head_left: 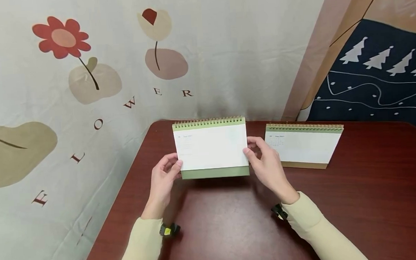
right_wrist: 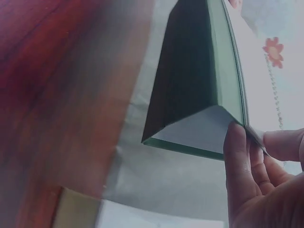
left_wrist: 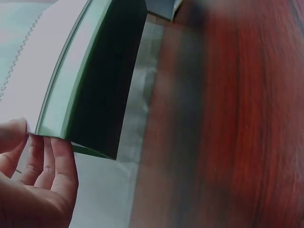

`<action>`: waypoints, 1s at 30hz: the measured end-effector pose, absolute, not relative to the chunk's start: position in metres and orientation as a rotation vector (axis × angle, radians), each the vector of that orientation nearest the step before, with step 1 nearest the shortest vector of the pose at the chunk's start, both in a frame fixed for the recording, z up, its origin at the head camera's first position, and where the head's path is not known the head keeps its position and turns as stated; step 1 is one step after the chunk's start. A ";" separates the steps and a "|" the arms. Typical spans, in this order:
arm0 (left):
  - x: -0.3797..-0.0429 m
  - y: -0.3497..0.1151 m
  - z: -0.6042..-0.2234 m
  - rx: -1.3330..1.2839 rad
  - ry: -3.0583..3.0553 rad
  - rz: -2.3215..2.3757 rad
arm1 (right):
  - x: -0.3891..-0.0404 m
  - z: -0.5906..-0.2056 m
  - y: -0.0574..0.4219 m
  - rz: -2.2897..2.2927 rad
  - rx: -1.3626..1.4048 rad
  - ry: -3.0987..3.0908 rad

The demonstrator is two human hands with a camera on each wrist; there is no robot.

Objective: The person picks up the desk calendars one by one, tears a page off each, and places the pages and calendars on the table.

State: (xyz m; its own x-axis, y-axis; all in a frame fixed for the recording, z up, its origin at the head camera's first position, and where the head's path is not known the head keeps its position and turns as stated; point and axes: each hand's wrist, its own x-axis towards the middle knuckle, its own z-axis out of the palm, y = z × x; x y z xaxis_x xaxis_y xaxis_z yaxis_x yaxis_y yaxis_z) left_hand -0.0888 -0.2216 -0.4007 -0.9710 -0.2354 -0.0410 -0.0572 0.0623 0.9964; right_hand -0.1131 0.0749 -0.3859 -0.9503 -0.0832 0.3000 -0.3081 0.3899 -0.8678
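Note:
A green desk calendar (head_left: 212, 147) with white pages and a spiral binding along its top is held up between both hands, over the far part of the table. At its left edge my left hand (head_left: 164, 177) pinches it, thumb on the page and fingers behind. My right hand (head_left: 266, 168) pinches the right edge the same way. Both wrist views show the calendar's dark underside and green base (left_wrist: 59, 111); the right one also shows its open triangular end (right_wrist: 199, 130). A second desk calendar (head_left: 302, 146), with a tan base, stands on the table just right of my right hand.
The reddish-brown wooden table (head_left: 220, 223) has rounded far corners. Behind it hangs a pale curtain (head_left: 232, 58) printed with flowers and letters. A dark blue cloth (head_left: 378, 81) with white trees hangs at the right. Each wrist wears a dark strap (head_left: 170, 229).

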 end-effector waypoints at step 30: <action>-0.064 -0.173 -0.339 -0.407 -2.082 -2.302 | -0.071 -0.323 0.154 1.707 0.256 -2.308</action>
State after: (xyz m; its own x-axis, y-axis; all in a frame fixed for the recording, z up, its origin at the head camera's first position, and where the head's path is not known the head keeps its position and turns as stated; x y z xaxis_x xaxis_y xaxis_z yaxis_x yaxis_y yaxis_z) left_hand -0.0636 -0.1730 -0.3395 -0.9662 0.1643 0.1987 0.1813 -0.1152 0.9767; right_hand -0.0711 0.1545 -0.3225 -0.9509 0.0123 0.3092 -0.2920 0.2948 -0.9099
